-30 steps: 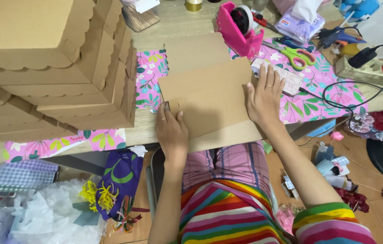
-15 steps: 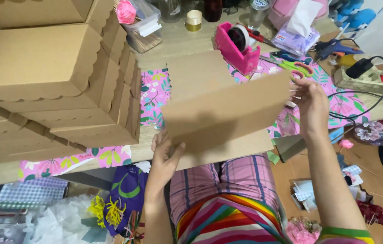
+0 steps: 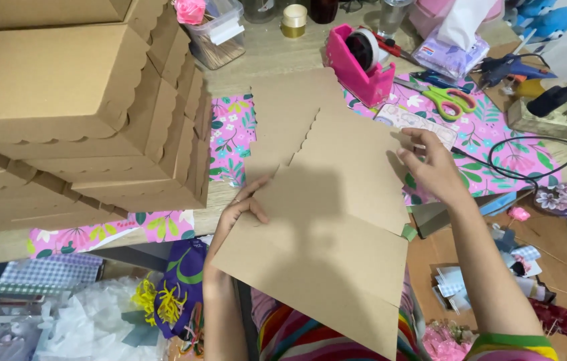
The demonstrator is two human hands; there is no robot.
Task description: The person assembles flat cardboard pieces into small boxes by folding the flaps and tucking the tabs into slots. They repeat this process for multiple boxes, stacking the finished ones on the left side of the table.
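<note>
1. Two hands are on one thing: my left hand (image 3: 240, 212) pinches the left edge of the flat brown cardboard box blank (image 3: 327, 234), thumb on top and fingers under, while my right hand (image 3: 430, 167) is clamped on its right edge near the upper corner.
2. A second ago the blank lay pressed flat on the worktop under both palms; half a second ago I had it tipped up on edge. Now it is lifted and swung toward me, its near corner hanging out past the front edge of the worktop over my striped lap.
3. I judge from this that the creasing on the table is over and the sheet is being turned in the air for its next fold.
4. The scalloped flap of the blank points away from me, toward the pink tape dispenser (image 3: 360, 63) at the back of the worktop.
5. The stack of finished brown scalloped-lid boxes (image 3: 76, 113) fills the left end, just beside the blank but not touching it.
6. The green-handled scissors (image 3: 450, 100) lie on the pink flowered cloth (image 3: 497, 150) beyond my right hand.
</note>
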